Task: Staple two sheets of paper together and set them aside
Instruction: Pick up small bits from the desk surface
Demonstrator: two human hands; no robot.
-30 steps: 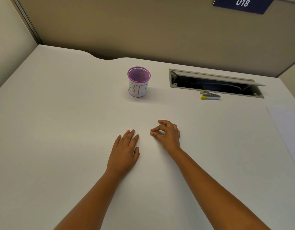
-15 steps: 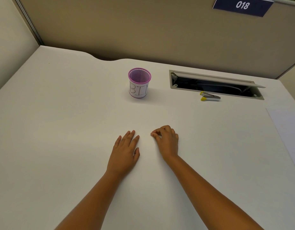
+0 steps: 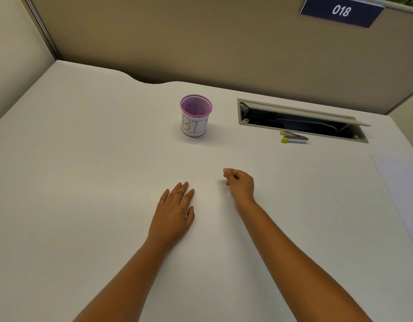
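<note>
Hands lie near the middle of a white desk [image 3: 84, 159], both bare arms reaching in from six o'clock. The left hand [image 3: 173, 212] rests flat on the surface, palm down, fingers straight and close together, thumb tucked along its side, grasping nothing. The right hand [image 3: 240, 184] sits just beside it toward three o'clock, a little farther up the desk, fingers curled in toward the thumb as though pinching; whether anything thin is caught between them I cannot tell, since white paper against the white top gives no edge there. At roughly three o'clock from the hands, well apart and running off the right border, a sheet of paper [image 3: 403, 191] lies flat, its pale outline just showing against the desk. Up at about one o'clock, a small metal stapler [image 3: 294, 138] with yellow ends lies on its side, touching or just beside the near lip of a long cable slot [image 3: 300, 123] cut into the desk, whose lid stands open and shows dark cables inside. At twelve o'clock from the hands, well apart, a purple mesh cup [image 3: 195, 116] stands upright, wrapped in a white label hand-lettered "BIN". Beyond the desk rise tan partition walls [image 3: 201, 38], and at the upper right a dark blue sign [image 3: 341, 10] reads "018".
</note>
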